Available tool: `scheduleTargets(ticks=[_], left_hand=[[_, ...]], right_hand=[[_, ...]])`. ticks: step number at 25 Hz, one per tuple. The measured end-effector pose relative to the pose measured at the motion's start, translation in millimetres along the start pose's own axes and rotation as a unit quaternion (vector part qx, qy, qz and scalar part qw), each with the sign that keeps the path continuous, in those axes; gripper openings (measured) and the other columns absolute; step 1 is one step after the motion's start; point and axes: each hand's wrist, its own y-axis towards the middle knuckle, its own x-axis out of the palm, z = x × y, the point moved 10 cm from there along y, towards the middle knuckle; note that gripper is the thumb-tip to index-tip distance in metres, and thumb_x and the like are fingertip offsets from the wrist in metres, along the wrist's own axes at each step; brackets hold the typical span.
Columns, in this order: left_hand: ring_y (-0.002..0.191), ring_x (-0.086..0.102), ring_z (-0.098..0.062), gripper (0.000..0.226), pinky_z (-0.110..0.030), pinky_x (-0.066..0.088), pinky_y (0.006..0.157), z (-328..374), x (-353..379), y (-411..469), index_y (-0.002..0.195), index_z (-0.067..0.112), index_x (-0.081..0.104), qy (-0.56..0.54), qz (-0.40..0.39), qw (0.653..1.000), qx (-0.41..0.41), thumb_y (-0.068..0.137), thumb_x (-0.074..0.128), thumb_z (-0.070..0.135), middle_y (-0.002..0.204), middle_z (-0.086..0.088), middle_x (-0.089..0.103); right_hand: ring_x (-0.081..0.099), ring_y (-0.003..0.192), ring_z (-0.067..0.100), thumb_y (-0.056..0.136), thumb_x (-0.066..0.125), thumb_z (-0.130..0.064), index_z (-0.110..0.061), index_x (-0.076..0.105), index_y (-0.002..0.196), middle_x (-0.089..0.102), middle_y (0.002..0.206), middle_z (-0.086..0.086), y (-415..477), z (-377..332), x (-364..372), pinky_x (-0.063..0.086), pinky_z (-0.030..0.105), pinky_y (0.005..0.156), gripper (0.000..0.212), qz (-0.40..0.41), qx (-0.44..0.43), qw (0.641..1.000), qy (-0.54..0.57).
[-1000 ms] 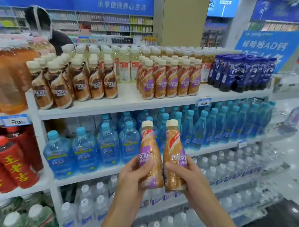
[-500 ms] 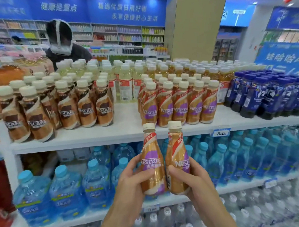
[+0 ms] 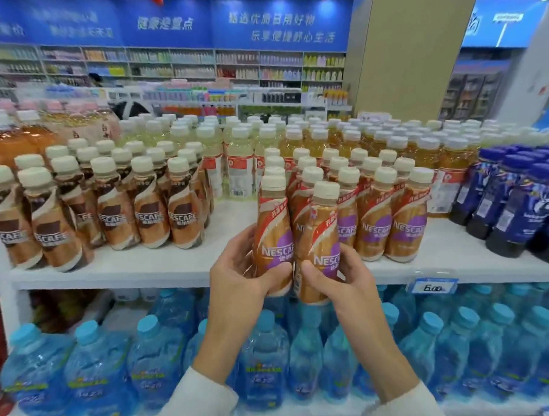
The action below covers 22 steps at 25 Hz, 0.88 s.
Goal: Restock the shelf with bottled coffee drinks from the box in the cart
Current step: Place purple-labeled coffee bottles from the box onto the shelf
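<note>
Bottled coffee drinks, two in hand. Left bottle (image 3: 273, 239): cream cap, gold-brown body, purple label patch with white NESCAFE lettering, red diagonal band; clasped around its lower half by the left hand (image 3: 238, 272), thumb across the front, fingers wrapped behind. Right bottle (image 3: 319, 246): same design, held slightly lower and touching the first; gripped by the right hand (image 3: 345, 277), thumb pressed on the label's lower edge. Both bottles stood upright, held in front of the front edge of the white top shelf (image 3: 137, 270), their bases below the shelf lip.

Purple-label stock (image 3: 371, 222): matching bottles stood in rows on the top shelf just behind and to the right of the held pair, labels facing forward.

Brown-label coffee bottles (image 3: 148, 219): cream caps, darker swirl labels, grouped on the same shelf to the left, with a bare strip of shelf between them and the purple-label group.

Pale yellow drinks (image 3: 240, 165): many rows behind both coffee groups.

Dark blue bottles (image 3: 515, 210): at the right end of the shelf.

Price tag (image 3: 432, 286): blue-edged, reading 6.00, clipped to the shelf lip right of the hands.

Blue-capped water bottles (image 3: 98, 372): filled the shelf below.

White sleeves (image 3: 196, 403): covered both wrists at the lower edge of the view.
</note>
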Motion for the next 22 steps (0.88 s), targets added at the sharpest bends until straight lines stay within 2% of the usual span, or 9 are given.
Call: scheduleTargets(ticks=[3, 5, 8, 11, 13, 17, 19, 22], left_hand=[[0.101, 0.069, 0.000, 0.066, -0.014, 0.054, 0.079, -4, 6, 9, 0.116, 0.035, 0.059, 0.030, 0.012, 0.999, 0.028, 0.072, 0.082, -0.009, 0.106, 0.024, 0.073], [0.106, 0.067, 0.000, 0.067, -0.015, 0.054, 0.082, -10, 7, 7, 0.119, 0.035, 0.057, 0.041, 0.029, 0.998, 0.044, 0.074, 0.080, -0.009, 0.114, 0.019, 0.071], [0.112, 0.065, -0.006, 0.068, -0.020, 0.055, 0.086, -17, 5, 6, 0.125, 0.034, 0.056, 0.046, 0.045, 0.996, 0.066, 0.077, 0.078, -0.008, 0.129, 0.005, 0.061], [0.119, 0.063, -0.013, 0.068, -0.028, 0.055, 0.095, -21, 0, 13, 0.128, 0.032, 0.056, 0.034, 0.036, 0.996, 0.077, 0.074, 0.081, -0.001, 0.136, -0.004, 0.054], [0.121, 0.062, -0.017, 0.065, -0.031, 0.054, 0.098, -24, -3, 15, 0.133, 0.029, 0.055, 0.021, 0.015, 0.997, 0.074, 0.075, 0.075, 0.005, 0.137, -0.005, 0.058], [0.123, 0.061, -0.017, 0.057, -0.031, 0.053, 0.099, -25, -7, 3, 0.138, 0.031, 0.051, 0.050, 0.013, 0.995, 0.091, 0.087, 0.066, 0.012, 0.134, 0.010, 0.063], [0.126, 0.059, -0.012, 0.056, -0.027, 0.052, 0.098, -24, -2, -3, 0.145, 0.027, 0.045, 0.089, 0.009, 0.990, 0.107, 0.095, 0.063, 0.010, 0.137, 0.012, 0.060], [0.138, 0.046, -0.013, 0.063, -0.041, 0.046, 0.109, -25, 2, -7, 0.153, 0.023, 0.035, 0.166, 0.019, 0.976, 0.140, 0.097, 0.062, 0.013, 0.147, 0.009, 0.049]], right_hand=[[0.069, 0.104, 0.006, 0.081, 0.083, -0.022, -0.027, 0.060, 0.125, 0.074, 0.112, -0.011, 18, 8, -4, 0.056, 0.028, 0.090, 0.050, 0.012, -0.020, 1.000, -0.014], [0.069, 0.107, 0.008, 0.079, 0.086, -0.020, -0.025, 0.057, 0.130, 0.072, 0.116, -0.008, 23, 11, -7, 0.057, 0.029, 0.091, 0.059, 0.034, -0.039, 0.998, -0.018], [0.067, 0.103, 0.002, 0.072, 0.091, -0.019, -0.028, 0.056, 0.124, 0.070, 0.114, -0.009, 23, 8, -8, 0.055, 0.020, 0.087, 0.063, 0.074, -0.080, 0.992, -0.055], [0.065, 0.103, -0.001, 0.063, 0.096, -0.030, -0.038, 0.056, 0.113, 0.068, 0.110, -0.013, 22, 1, -11, 0.053, 0.014, 0.085, 0.065, 0.121, -0.111, 0.982, -0.096], [0.064, 0.105, 0.001, 0.059, 0.096, -0.043, -0.039, 0.056, 0.116, 0.067, 0.113, -0.015, 23, 0, -9, 0.054, 0.019, 0.087, 0.070, 0.135, -0.117, 0.976, -0.121], [0.063, 0.111, 0.006, 0.061, 0.091, -0.054, -0.036, 0.053, 0.134, 0.062, 0.123, -0.017, 17, 8, -6, 0.056, 0.030, 0.092, 0.084, 0.140, -0.107, 0.972, -0.158], [0.063, 0.111, 0.006, 0.062, 0.091, -0.054, -0.037, 0.054, 0.131, 0.062, 0.122, -0.017, 13, 13, -3, 0.056, 0.034, 0.092, 0.080, 0.133, -0.096, 0.970, -0.182], [0.064, 0.109, 0.007, 0.065, 0.092, -0.044, -0.034, 0.058, 0.122, 0.065, 0.116, -0.014, 3, 20, 0, 0.056, 0.035, 0.091, 0.066, 0.135, -0.100, 0.971, -0.169]])
